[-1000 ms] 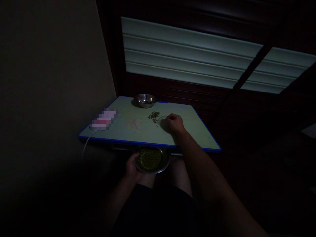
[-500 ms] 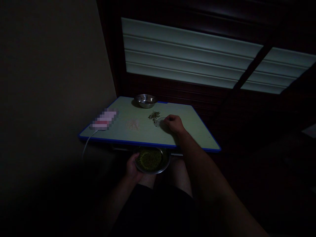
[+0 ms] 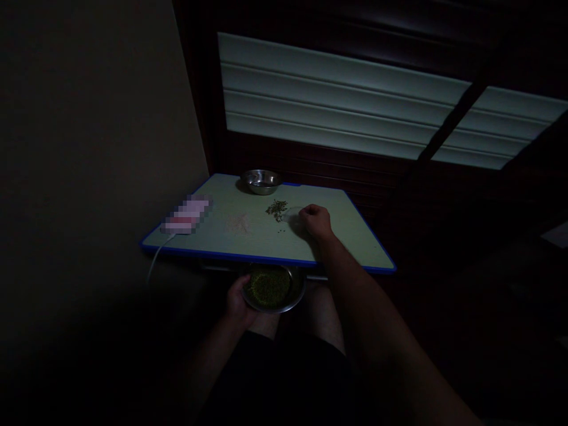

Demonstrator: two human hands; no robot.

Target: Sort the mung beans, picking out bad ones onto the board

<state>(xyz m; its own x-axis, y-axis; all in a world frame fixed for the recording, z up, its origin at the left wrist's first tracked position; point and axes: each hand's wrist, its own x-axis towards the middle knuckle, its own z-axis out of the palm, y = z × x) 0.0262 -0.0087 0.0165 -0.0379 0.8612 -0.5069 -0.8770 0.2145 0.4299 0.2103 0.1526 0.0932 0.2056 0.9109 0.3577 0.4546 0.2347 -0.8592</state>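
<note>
My left hand (image 3: 238, 302) grips the left rim of a metal bowl (image 3: 288, 307), which is under the table's front edge, above my lap. Small green grains that look like mung beans (image 3: 268, 287) lie in it. Over the table, my right hand (image 3: 316, 220) is closed on a thin, see-through piece (image 3: 290, 215), perhaps plastic; its exact kind is too dim to tell. That piece reaches left to a small scattered pile of dark greenish grains (image 3: 277, 208) on the tabletop. A few loose grains lie just in front of the pile.
The light green table (image 3: 346, 248) has a blue rim. A second metal bowl (image 3: 261, 183) stands at its back edge. On the left lies a blurred pink object (image 3: 189, 214) with a white cable (image 3: 155, 260). A wall is at left, a dark slatted panel behind.
My right hand has shifted slightly right with the see-through piece, away from the grain pile. The left hand and its bowl have stayed in place.
</note>
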